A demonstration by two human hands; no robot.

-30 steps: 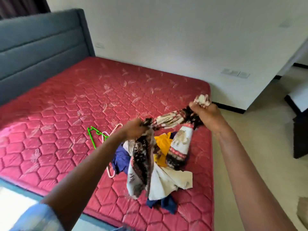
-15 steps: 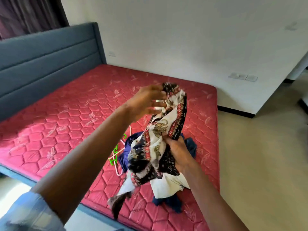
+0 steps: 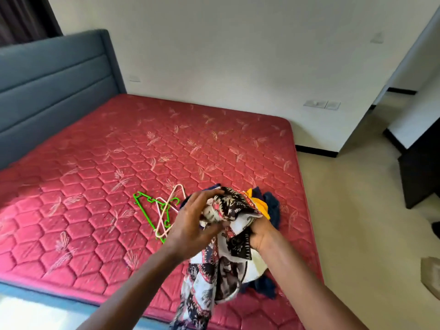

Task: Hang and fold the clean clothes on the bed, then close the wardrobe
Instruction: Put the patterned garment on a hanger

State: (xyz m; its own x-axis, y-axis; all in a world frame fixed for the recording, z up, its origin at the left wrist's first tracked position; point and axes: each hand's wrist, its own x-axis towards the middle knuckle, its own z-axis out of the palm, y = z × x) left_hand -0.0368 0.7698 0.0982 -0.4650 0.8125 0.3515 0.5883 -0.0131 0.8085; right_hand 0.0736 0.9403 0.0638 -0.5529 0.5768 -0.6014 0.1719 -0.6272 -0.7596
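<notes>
1. The person is holding a black, white and red patterned garment (image 3: pixel 234 206) above the near right corner of the red quilted mattress (image 3: pixel 119 163). This is probably to find a collar or edge before hanging or folding it.
2. The left hand (image 3: pixel 192 225) is curling its fingers over the bunched top of the cloth. The right hand (image 3: pixel 262 234) is clutching it from below, with its fingers buried in the folds. Both hands are gripping the fabric close together, and its loose tail is dangling past the bed's near edge.
3. Under the hands, the remaining clothes are lying in one heap on the mattress. There is one yellow piece (image 3: pixel 259 204), one white piece (image 3: pixel 258 267), and navy cloth (image 3: pixel 272 207) showing in two places — whether that is one item or two cannot be told.
4. Plastic hangers are lying tangled just left of the heap, seemingly left within easy reach. There is one bright green hanger (image 3: pixel 146 214) and what look like two pale pink hangers (image 3: pixel 166 209).
5. One garment is being handled and nothing is looking folded — the task is likely at an early stage. The wardrobe is not showing in this view.
</notes>
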